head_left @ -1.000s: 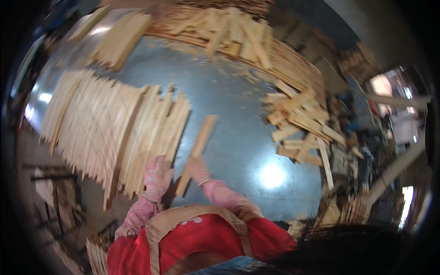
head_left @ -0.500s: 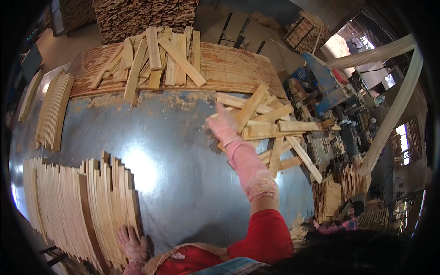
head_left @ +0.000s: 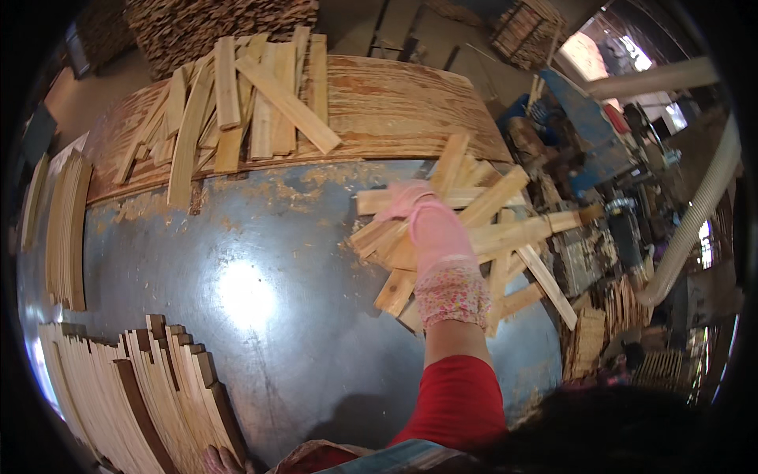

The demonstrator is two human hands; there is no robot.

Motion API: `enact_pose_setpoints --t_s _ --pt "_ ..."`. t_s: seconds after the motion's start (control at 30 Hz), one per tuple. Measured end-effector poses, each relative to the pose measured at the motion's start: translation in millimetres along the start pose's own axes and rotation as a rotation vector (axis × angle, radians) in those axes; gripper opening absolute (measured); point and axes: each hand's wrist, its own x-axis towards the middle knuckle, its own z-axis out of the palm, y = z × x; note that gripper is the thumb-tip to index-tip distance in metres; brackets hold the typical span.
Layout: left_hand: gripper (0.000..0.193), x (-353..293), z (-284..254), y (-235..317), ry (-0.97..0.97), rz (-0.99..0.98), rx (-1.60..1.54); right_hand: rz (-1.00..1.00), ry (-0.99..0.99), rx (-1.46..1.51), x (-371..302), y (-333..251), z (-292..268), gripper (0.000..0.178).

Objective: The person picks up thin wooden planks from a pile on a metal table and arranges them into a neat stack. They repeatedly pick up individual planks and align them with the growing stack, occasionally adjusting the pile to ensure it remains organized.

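My right hand (head_left: 407,199), in pink cloth, is over the loose pile of wooden slats (head_left: 493,237) at the right of the metal table (head_left: 308,292). It is at a pale slat (head_left: 368,202) that points left. The fingers are blurred and partly hidden, so their grip cannot be told. At the lower edge, only the fingers of my left hand (head_left: 223,460) show. They are stretched out against the near end of a row of slats (head_left: 103,395) standing side by side on the left.
More slats (head_left: 268,95) lie crossed on a worn wooden board (head_left: 395,103) at the far side. Two narrow slat bundles (head_left: 67,229) stand at the left edge. To the right is a blue machine (head_left: 580,134) with a pale ribbed hose (head_left: 695,221). Stacked wood (head_left: 213,31) stands behind.
My right hand has moved slightly right and farther over the slat pile. The view has shifted, so the left row and my left hand appear lower, with less of that hand showing.
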Motion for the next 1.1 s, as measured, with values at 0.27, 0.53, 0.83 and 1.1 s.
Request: enact_pose_setpoints --t_s 0.27,0.53,0.83,1.1 --pt "0.07 5.0 1.6 12.2 0.114 0.009 -0.032 -0.381 -0.01 -0.236 -173.3 -61.2 142.9 0.094" --pt "0.081 -10.5 33.2 2.4 0.269 0.074 -0.086 -0.628 -0.11 -0.143 -443.6 -69.6 245.5 0.077" --pt "0.08 -14.0 32.6 1.5 0.198 -0.011 -0.048 0.749 0.533 0.543 -480.1 92.5 288.5 0.089" --pt "0.069 -0.5 11.9 70.1 0.342 0.157 -0.383 0.676 0.339 0.571 -511.2 38.6 264.0 0.079"
